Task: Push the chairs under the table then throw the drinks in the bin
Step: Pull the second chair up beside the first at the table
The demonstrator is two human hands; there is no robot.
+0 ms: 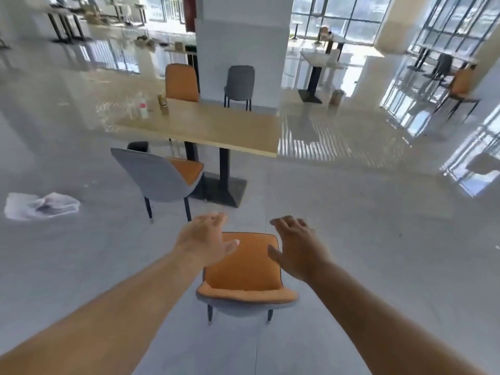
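Hands (244,246) are held spread and empty above the orange chair (244,272), well short of the bench (216,125); if shoved off-centre, it could be skewed into the bench's base (224,189).

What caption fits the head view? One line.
Both open hands, left hand and right hand, reach over an orange chair facing the table.

We see 1 orange-seated chair (244,269) standing well clear of the wooden table (211,125); a grey-backed chair (157,177) sits partly tucked; bottles (142,105) stand upright at the table's far-left end.
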